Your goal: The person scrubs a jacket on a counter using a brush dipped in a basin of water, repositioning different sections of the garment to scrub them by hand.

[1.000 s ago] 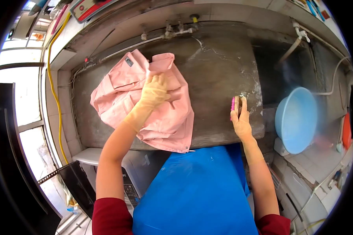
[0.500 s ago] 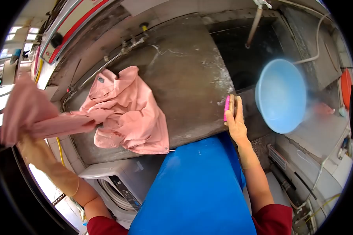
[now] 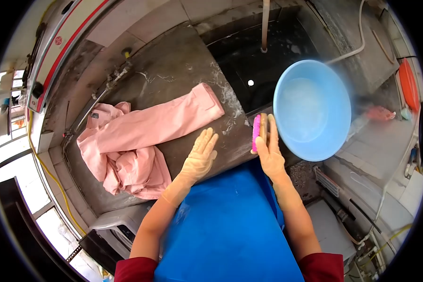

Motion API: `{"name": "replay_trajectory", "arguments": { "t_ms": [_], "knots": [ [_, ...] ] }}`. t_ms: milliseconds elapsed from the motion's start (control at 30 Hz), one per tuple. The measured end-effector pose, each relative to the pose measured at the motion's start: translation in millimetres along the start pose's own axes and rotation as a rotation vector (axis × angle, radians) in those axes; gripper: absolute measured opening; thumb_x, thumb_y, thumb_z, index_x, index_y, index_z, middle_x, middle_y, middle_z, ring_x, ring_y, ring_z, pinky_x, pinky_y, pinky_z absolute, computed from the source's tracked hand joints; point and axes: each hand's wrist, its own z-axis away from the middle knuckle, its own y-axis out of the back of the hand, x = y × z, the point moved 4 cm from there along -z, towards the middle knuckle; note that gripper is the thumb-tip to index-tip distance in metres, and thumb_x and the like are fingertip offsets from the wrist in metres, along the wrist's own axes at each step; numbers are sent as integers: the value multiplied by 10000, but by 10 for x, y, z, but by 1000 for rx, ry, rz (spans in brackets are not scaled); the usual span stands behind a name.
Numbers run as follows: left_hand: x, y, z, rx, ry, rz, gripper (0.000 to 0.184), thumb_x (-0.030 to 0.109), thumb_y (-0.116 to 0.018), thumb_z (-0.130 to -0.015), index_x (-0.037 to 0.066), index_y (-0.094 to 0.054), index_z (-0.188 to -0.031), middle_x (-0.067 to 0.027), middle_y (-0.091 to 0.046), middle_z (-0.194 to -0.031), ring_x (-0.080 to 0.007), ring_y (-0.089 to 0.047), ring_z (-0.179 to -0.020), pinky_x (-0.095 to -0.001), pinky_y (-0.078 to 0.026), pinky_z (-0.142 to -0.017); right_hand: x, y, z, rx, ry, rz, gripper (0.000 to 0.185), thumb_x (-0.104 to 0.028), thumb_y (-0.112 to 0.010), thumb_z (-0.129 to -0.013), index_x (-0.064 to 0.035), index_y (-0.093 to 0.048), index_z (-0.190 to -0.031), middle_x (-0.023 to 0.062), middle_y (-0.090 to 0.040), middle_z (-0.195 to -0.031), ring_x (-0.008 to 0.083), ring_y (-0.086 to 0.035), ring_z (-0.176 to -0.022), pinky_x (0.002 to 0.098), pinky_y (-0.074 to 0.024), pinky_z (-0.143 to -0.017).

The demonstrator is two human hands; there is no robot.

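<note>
A pink shirt (image 3: pixel 127 167) lies bunched on the grey slab (image 3: pixel 174 66), one sleeve (image 3: pixel 174 113) stretched across it toward the right. My left hand (image 3: pixel 199 157), in a pale rubber glove, is open with fingers extended, just below and apart from the sleeve's cuff. At the slab's right edge, my gloved right hand (image 3: pixel 271 160) grips a scrubbing brush (image 3: pixel 257 130) with bright pink bristles and a wooden back. The bristles face left. A light blue basin (image 3: pixel 310 145) stands right beside the brush, with cloudy liquid in its bottom.
Behind the slab's right end is a dark sink (image 3: pixel 239 61) under a hanging pipe (image 3: pixel 265 28). Metal taps (image 3: pixel 113 77) run along the slab's back left. A blue apron (image 3: pixel 225 230) covers my front. A washing machine (image 3: pixel 120 230) stands below the slab, and an orange basin (image 3: pixel 409 84) is far right.
My left hand has let go of the raised sleeve and moved right over the slab's front. The sleeve now lies flat, pointing right. My right hand still holds the brush.
</note>
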Motion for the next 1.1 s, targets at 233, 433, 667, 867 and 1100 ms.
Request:
{"name": "replay_trajectory", "arguments": {
  "t_ms": [233, 433, 667, 867, 1100],
  "knots": [
    [-324, 170, -790, 385, 125, -217, 641, 206, -623, -979, -10, -370, -1527, -232, -324, -1608, -412, -281, -1504, -535, -222, -1222, 71, 890, -351, 122, 47, 357, 674, -265, -440, -1078, 8, -110, -1598, 208, -350, -1594, 278, -582, -1073, 397, -485, -985],
    [-922, -291, -797, 222, 445, -463, 762, 446, -495, -1014, -39, -284, -1562, -219, -272, -1641, -383, -193, -1540, -552, -128, -1234, 830, 1365, -840, 43, -144, 1028, 682, -172, -501, -992, -16, -204, -1586, 281, -355, -1547, 450, -436, -1315, 490, -330, -1154],
    [-951, -242, -732, 273, 391, -444, 590, 293, -527, -1027, -38, -409, -1501, -229, -302, -1625, -381, -237, -1527, -518, -174, -1236, 1017, 1366, -904, -63, -206, 1284, 734, -71, -546, -931, -29, -219, -1588, 290, -366, -1532, 473, -421, -1302, 505, -345, -1132],
    [-863, 232, -530, 777, 286, 272, 397, 34, -512, -1021, 0, -521, -1417, -232, -375, -1585, -392, -367, -1467, -459, -290, -1200, 365, 1316, -608, 135, -122, 1046, 713, -204, -539, -985, -66, -202, -1598, 256, -314, -1584, 473, -401, -1340, 502, -341, -1135],
    [-725, 92, -1054, 287, 283, -364, 555, 123, -544, -988, 71, -416, -1526, -177, -353, -1612, -390, -285, -1507, -532, -199, -1230, -157, -84, -500, -152, 261, 833, 558, -315, -387, -1080, 7, -367, -1536, 253, -338, -1567, 441, -386, -1380, 494, -312, -1151]
  ]
}}
